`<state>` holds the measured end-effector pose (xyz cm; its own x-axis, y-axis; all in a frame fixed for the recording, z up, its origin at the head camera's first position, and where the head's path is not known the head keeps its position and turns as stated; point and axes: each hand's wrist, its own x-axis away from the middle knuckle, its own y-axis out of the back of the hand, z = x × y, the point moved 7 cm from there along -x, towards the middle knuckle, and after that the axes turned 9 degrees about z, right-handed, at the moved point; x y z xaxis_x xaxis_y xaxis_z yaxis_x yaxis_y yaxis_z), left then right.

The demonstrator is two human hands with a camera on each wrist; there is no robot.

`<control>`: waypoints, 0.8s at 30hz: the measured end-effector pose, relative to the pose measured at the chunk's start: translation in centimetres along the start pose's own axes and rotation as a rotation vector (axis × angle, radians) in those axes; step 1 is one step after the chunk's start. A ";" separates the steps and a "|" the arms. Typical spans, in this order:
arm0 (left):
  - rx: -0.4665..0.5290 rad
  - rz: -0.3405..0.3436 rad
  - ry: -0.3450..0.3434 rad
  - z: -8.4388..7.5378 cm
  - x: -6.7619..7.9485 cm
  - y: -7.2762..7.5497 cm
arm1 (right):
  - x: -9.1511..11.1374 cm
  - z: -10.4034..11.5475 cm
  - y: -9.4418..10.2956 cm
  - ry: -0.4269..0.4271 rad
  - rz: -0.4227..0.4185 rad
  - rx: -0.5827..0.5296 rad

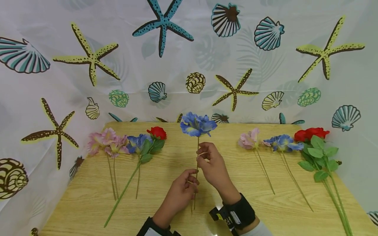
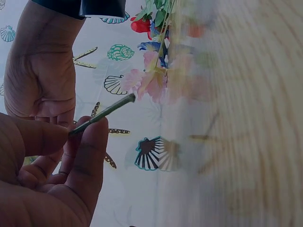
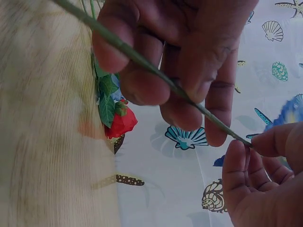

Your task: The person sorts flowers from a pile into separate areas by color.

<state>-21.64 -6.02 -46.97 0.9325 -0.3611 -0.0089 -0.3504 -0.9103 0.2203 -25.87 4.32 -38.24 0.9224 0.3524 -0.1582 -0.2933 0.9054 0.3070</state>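
A blue artificial flower is held upright over the middle of the table, its bloom at the top. My right hand pinches the thin stem a short way under the bloom. Lower down, my left hand has the same stem between thumb and fingers. The green stem end sticks out past the left fingertips in the left wrist view. From the right wrist, the stem runs slanting between both hands, and the bloom is partly hidden behind the right hand.
On the wooden table, pink flowers, a blue flower and a red rose lie at left. At right lie a pink flower, another blue flower and red roses. A patterned curtain stands behind.
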 end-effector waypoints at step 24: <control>-0.464 -0.123 0.127 0.6 0.9 6.6 | -1.1 -3.8 0.4 0.020 -0.053 0.026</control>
<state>-23.15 -12.50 -46.06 0.9779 -0.2029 0.0504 -0.1879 -0.7479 0.6367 -27.99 5.18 -41.55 0.9310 0.3095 -0.1937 -0.2376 0.9164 0.3221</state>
